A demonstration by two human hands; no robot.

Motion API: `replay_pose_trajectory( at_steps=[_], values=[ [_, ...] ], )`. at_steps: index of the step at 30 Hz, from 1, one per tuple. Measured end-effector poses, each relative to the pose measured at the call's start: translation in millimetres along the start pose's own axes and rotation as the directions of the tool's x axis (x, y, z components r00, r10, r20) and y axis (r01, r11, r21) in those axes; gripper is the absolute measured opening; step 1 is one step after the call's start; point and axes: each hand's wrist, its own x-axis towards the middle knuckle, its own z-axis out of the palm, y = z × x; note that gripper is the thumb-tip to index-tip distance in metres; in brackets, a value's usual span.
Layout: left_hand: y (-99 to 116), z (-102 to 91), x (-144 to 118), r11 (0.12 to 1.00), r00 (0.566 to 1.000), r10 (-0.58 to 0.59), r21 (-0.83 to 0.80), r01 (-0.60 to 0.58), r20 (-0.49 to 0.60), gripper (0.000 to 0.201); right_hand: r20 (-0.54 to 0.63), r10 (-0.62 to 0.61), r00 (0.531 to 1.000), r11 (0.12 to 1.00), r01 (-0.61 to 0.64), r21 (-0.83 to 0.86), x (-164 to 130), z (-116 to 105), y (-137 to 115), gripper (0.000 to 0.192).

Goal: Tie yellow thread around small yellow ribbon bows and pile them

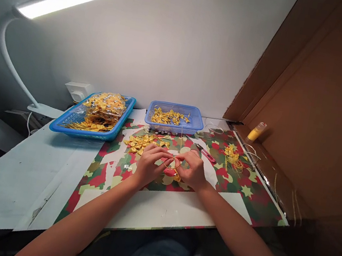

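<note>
From the left, we see our left hand [149,162] and right hand [193,169] meet over the counter [160,209], fingers pinched together on a thin thread loop [172,163] between them, a small red piece [170,171] just beneath.

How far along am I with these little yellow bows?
Some bows lie in the small blue basket. The left hand and right hand pinch a small red and yellow piece. A loose pile and a fuller tray remain.
</note>
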Motion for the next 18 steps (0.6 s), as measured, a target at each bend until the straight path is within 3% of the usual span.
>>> replay_pose_trajectory(
  at_steps=[5,8,13,18],
  values=[
    [-1.1,-0.3,0.2,0.999,0.998,-0.035,0.002,0.034,0.059,0.013,0.002,-0.006,1.0,0.999,0.006,-0.04,-0.4,0.5,2.7,0.013],
    [-4.3,1.2,-1.0,0.999,0.982,-0.049,0.017,0.047,0.182,0.013,-0.007,0.005,1.0,0.999,-0.006,-0.033,-0.3,0.5,3.4,0.014],
    [-5.8,8.0,-5.6,1.0,0.882,0.005,0.004,-0.008,0.472,0.015,-0.015,0.041,0.999,0.999,-0.041,-0.01,0.7,-0.3,3.1,0.014],
    [-2.1,12.2,-7.2,1.0,0.825,0.008,-0.003,-0.008,0.565,0.013,-0.003,0.216,0.976,0.976,-0.216,0.038,3.7,-2.9,3.1,0.013]
  ],
)
